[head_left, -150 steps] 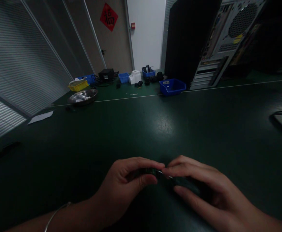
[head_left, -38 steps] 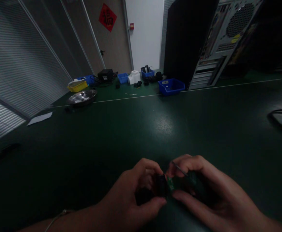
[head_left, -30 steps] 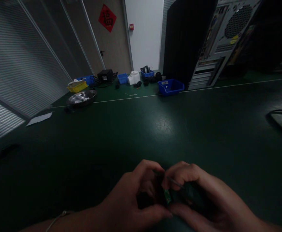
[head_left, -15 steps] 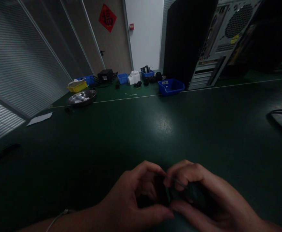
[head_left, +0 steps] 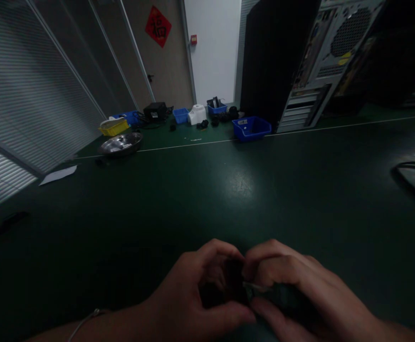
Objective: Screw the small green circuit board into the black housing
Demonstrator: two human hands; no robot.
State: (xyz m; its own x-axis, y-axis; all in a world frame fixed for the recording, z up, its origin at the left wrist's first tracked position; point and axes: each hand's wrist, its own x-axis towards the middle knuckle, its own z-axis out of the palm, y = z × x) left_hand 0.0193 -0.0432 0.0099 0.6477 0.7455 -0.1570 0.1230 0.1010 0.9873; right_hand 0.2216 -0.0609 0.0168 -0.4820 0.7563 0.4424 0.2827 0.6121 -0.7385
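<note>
My left hand [head_left: 196,294] and my right hand [head_left: 300,292] meet low in the middle of the view, just above the dark green table [head_left: 207,199]. Between them sits a small dark part [head_left: 234,287], pinched by the left thumb and fingers. My right hand grips a dark-handled tool whose thin metal shaft [head_left: 255,286] points at that part. Most of the part and the tool handle is hidden by my fingers. A thin bracelet [head_left: 82,320] is on my left wrist.
A blue bin [head_left: 251,128], a steel bowl [head_left: 120,144], a yellow tray [head_left: 114,126] and small parts lie at the far side. An open computer case [head_left: 321,61] stands back right. A paper sheet [head_left: 58,175] lies left, a dark cable [head_left: 412,173] right.
My hands have drawn slightly lower and closer together. The small green board seen between my fingers a second ago is now covered. The tool shaft lies flatter.
</note>
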